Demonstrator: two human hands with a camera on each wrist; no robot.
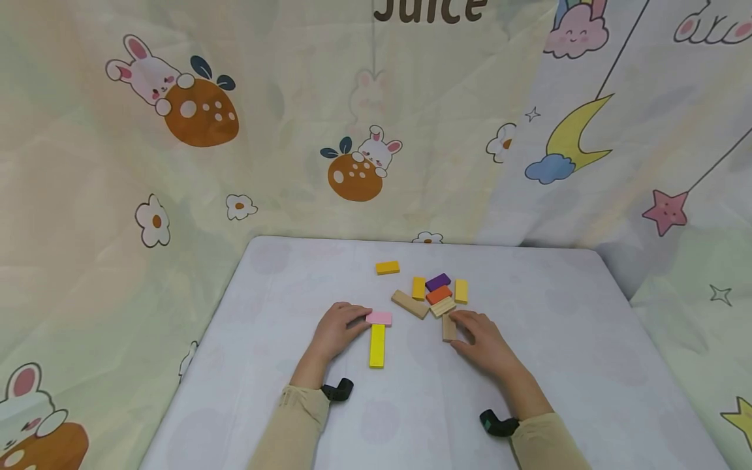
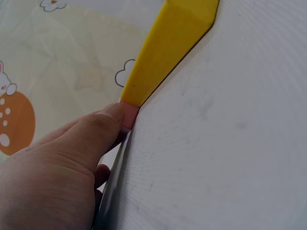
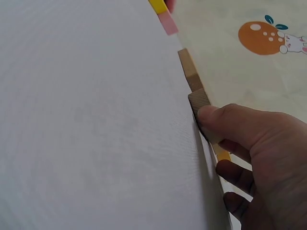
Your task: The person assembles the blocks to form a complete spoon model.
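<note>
My left hand [image 1: 339, 329] pinches the left end of a pink block [image 1: 380, 318] between thumb and fingers. Below the pink block a yellow block [image 1: 377, 346] lies lengthwise toward me, its far end meeting it; the left wrist view shows this yellow block [image 2: 168, 52] large. On the right, my right hand [image 1: 484, 343] holds a plain wooden block [image 1: 449, 328] between thumb and index finger. In the right wrist view the thumb presses on that wooden block [image 3: 199, 100], while the other fingers are loosely bent. Just beyond it lies another plain wooden block [image 1: 443, 307].
Behind the hands lie a longer wooden block [image 1: 410, 304], an orange block [image 1: 438, 295], a purple block [image 1: 438, 282] and several yellow blocks, one [image 1: 387, 267] farther back. A patterned cloth [image 1: 282, 163] hangs behind the white table [image 1: 411, 418].
</note>
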